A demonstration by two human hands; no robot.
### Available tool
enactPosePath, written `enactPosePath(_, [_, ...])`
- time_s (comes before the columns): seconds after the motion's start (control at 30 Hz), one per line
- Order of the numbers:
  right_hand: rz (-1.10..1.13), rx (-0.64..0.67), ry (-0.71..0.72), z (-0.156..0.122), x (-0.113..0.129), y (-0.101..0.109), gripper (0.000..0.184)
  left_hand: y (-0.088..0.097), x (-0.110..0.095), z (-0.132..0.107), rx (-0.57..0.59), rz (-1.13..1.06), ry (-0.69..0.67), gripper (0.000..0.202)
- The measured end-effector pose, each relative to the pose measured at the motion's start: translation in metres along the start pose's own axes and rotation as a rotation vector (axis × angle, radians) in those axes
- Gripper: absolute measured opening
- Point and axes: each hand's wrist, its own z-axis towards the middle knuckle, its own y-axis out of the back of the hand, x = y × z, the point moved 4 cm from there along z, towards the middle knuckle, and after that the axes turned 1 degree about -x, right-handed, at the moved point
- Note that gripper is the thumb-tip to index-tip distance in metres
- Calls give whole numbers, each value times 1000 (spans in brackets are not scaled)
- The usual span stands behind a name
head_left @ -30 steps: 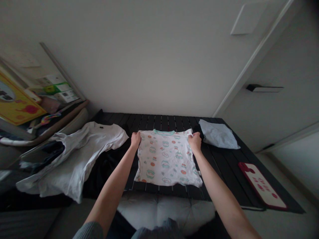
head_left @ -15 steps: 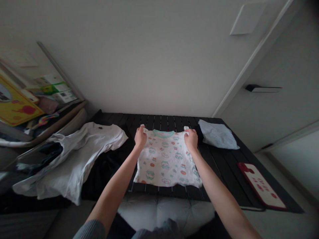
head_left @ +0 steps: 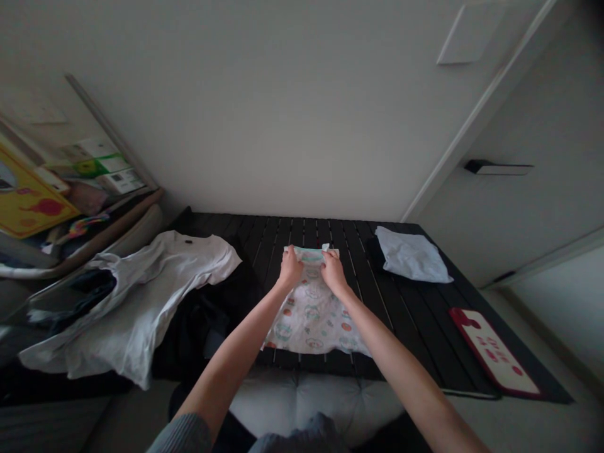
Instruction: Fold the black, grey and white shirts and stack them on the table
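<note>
A small white children's shirt with orange and green prints and a mint neckline lies on the dark slatted table, its neck end away from me. My left hand is closed on the upper left of the shirt by the collar. On the other side of the collar, my right hand grips the upper right, with a bit of white cloth poking out above the fingers. Between the hands the top of the shirt is drawn in narrow, while the lower hem spreads wider near the table's front edge.
Left of the shirt lies a larger white T-shirt over dark clothing. Folded light-grey cloth rests on black cloth at the back right. A red-and-white board lies at the right edge. A grey cushioned seat is in front.
Both hands have moved inward toward the collar, so the shirt's top is gathered and narrower. Its shoulders were stretched wide before. The other clothes stay where they were.
</note>
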Motion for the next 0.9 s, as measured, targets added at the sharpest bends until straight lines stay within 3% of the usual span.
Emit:
enactPosePath(0.13, [3,-30,-51,6,-3,10,50,11,6,-2,14,83,151,40])
enactPosePath(0.3, [8,-41,-101,14,-11,29,47,24,1,11,-27,47,186,19])
enactPosePath(0.4, [2,-49,-109,16,-14,34,47,20,-7,23,-40,-37,171,15])
enactPosePath(0.53, [4,-52,-121,15,-16,34,48,-3,-16,30,28,-207,136,21])
enactPosePath(0.67, [20,-46,-109,11,-19,32,49,-18,-10,15,136,-360,60,25])
enactPosePath(0.77, [32,-44,-93,9,-19,31,51,-9,7,-8,130,-367,-50,27])
enactPosePath(0.9, [46,-34,-64,13,-12,27,52,8,28,-40,91,-171,-244,31])
